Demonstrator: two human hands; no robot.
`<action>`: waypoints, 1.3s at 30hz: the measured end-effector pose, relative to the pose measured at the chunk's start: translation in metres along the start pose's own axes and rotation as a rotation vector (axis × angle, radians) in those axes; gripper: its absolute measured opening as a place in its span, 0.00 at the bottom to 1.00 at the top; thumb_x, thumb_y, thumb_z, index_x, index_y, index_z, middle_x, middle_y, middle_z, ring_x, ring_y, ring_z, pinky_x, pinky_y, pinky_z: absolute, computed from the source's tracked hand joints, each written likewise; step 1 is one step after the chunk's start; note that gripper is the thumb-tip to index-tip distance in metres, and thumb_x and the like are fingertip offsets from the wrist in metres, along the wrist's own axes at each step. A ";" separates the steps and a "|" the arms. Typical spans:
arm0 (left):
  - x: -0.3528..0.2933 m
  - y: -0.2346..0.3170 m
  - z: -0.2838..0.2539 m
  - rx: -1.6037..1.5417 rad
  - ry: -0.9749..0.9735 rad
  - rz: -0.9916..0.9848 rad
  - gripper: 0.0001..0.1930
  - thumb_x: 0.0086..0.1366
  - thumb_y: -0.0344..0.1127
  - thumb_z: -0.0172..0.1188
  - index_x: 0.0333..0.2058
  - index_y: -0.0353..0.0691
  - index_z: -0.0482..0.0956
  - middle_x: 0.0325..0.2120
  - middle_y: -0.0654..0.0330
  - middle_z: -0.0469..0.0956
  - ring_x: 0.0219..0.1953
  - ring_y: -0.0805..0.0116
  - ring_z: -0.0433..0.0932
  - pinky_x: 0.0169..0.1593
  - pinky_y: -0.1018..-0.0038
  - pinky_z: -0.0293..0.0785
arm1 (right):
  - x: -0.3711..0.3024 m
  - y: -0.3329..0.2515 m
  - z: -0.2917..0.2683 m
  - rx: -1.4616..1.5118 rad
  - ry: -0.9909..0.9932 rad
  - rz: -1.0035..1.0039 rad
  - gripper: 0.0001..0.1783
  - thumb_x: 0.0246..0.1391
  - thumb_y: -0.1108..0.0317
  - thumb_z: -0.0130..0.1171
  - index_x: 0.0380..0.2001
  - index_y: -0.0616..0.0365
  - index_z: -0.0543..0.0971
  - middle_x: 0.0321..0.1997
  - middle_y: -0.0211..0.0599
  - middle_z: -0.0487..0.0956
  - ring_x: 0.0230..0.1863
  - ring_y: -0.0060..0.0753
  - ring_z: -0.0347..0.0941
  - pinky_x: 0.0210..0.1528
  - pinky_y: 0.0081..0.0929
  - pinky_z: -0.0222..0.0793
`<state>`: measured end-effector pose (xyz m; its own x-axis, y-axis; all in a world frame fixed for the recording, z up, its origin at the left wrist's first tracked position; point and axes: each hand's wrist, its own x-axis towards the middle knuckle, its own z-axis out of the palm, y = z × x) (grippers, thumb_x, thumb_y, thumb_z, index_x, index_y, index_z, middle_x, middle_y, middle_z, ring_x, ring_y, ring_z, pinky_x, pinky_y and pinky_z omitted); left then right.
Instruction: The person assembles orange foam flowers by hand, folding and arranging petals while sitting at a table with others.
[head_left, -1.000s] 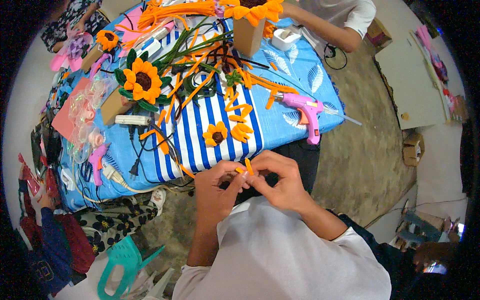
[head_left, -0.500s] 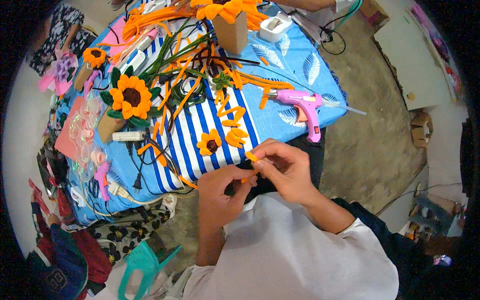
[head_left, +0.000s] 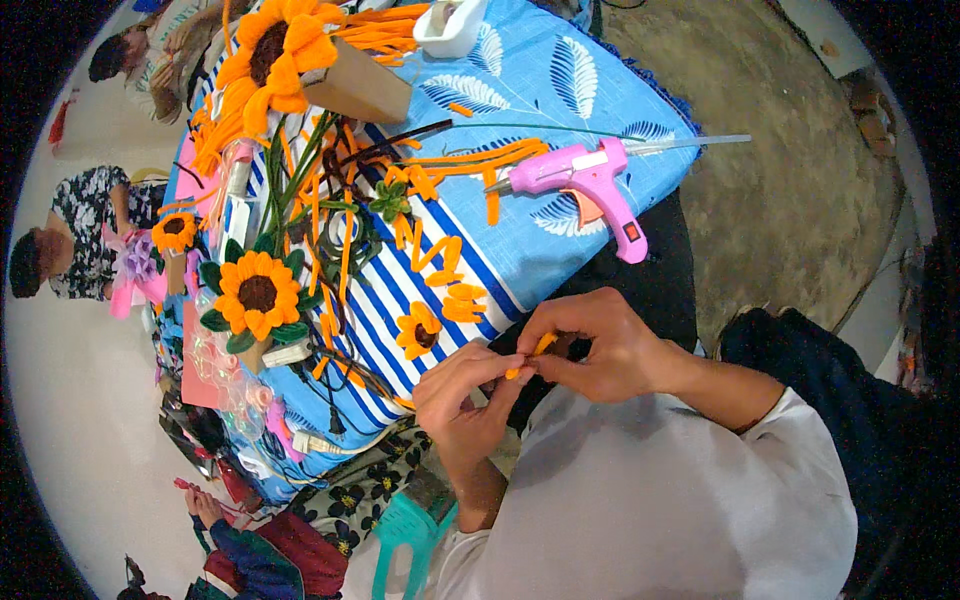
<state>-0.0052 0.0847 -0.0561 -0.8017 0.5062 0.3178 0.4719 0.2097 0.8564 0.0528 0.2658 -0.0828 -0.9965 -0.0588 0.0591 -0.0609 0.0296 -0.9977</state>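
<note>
Between my two hands is a short piece of orange pipe cleaner (head_left: pixel 544 345), pinched at both ends by fingertips. My left hand (head_left: pixel 466 392) grips its lower end; my right hand (head_left: pixel 600 345) grips the upper part. Both hands are closed and nearly touch, just off the table's near edge. Beyond them lies a small orange flower with a brown centre (head_left: pixel 419 331). Several bent orange pipe cleaner loops (head_left: pixel 462 303) rest beside it. A pink glue gun (head_left: pixel 583 186) with a clear stick in its back lies farther off to the right.
A blue leaf-print cloth (head_left: pixel 540 255) covers the table. Finished sunflowers (head_left: pixel 258 293) stand left, with a larger sunflower (head_left: pixel 275 50) on a cardboard block (head_left: pixel 358 85) behind. A white tape dispenser (head_left: pixel 449 27) sits at the back. Cords and a power strip (head_left: pixel 287 352) lie left. Other people sit beyond.
My view has turned, so the table appears rotated and more people show at left. My hands have drawn closer together, and the orange piece now looks bent between my fingertips.
</note>
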 end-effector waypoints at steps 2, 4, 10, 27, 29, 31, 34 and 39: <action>0.000 -0.006 -0.001 -0.031 -0.022 0.015 0.10 0.47 0.17 0.73 0.29 0.31 0.82 0.22 0.54 0.81 0.22 0.68 0.78 0.25 0.78 0.69 | -0.001 0.003 0.000 0.047 0.024 0.021 0.10 0.51 0.81 0.65 0.38 0.63 0.80 0.35 0.36 0.83 0.33 0.23 0.80 0.32 0.21 0.78; 0.000 -0.001 -0.005 -0.002 -0.070 -0.070 0.10 0.46 0.19 0.73 0.28 0.31 0.83 0.24 0.54 0.83 0.26 0.65 0.80 0.33 0.73 0.74 | -0.007 0.010 0.007 0.147 0.054 0.111 0.09 0.52 0.81 0.65 0.37 0.63 0.80 0.36 0.36 0.83 0.33 0.22 0.80 0.32 0.20 0.78; -0.006 0.004 -0.005 0.008 0.002 -0.204 0.10 0.46 0.20 0.73 0.29 0.30 0.82 0.30 0.52 0.84 0.33 0.62 0.82 0.41 0.69 0.78 | -0.001 0.004 0.023 0.439 0.196 0.200 0.06 0.53 0.78 0.67 0.35 0.60 0.81 0.36 0.31 0.82 0.33 0.17 0.77 0.33 0.18 0.73; -0.041 -0.025 -0.009 -0.222 0.439 -0.177 0.10 0.57 0.13 0.59 0.37 0.31 0.77 0.35 0.47 0.83 0.37 0.61 0.83 0.42 0.71 0.78 | 0.019 -0.012 0.035 -0.213 0.071 -0.142 0.18 0.49 0.80 0.63 0.46 0.65 0.80 0.52 0.47 0.80 0.46 0.42 0.81 0.45 0.33 0.79; -0.044 -0.028 -0.017 -0.187 0.440 -0.181 0.10 0.58 0.13 0.58 0.38 0.31 0.76 0.34 0.49 0.83 0.37 0.62 0.81 0.43 0.71 0.77 | 0.029 -0.004 0.035 -0.503 0.111 -0.318 0.17 0.46 0.81 0.63 0.44 0.67 0.80 0.49 0.47 0.80 0.45 0.44 0.81 0.44 0.33 0.79; -0.046 -0.024 -0.025 -0.118 0.424 -0.220 0.10 0.58 0.14 0.59 0.38 0.31 0.76 0.33 0.50 0.82 0.36 0.63 0.81 0.43 0.71 0.76 | 0.036 -0.006 0.040 -0.553 0.131 -0.306 0.14 0.45 0.79 0.65 0.38 0.65 0.81 0.45 0.46 0.80 0.40 0.46 0.80 0.42 0.34 0.78; -0.046 -0.027 -0.030 -0.095 0.467 -0.188 0.09 0.57 0.15 0.60 0.36 0.32 0.77 0.31 0.53 0.82 0.32 0.66 0.80 0.37 0.74 0.75 | 0.038 -0.010 0.046 -0.562 0.141 -0.284 0.09 0.45 0.79 0.65 0.33 0.63 0.81 0.42 0.42 0.80 0.37 0.43 0.79 0.40 0.34 0.77; -0.038 -0.037 -0.043 -0.005 0.613 -0.148 0.10 0.56 0.14 0.65 0.35 0.32 0.78 0.31 0.56 0.82 0.30 0.71 0.78 0.34 0.77 0.73 | 0.055 -0.019 0.035 -0.706 0.154 -0.354 0.08 0.47 0.78 0.65 0.33 0.63 0.81 0.40 0.41 0.81 0.37 0.43 0.79 0.39 0.34 0.77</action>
<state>-0.0087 0.0215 -0.0824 -0.9238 -0.0994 0.3698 0.3391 0.2362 0.9106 0.0016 0.2271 -0.0616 -0.9047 -0.0466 0.4235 -0.3454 0.6621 -0.6651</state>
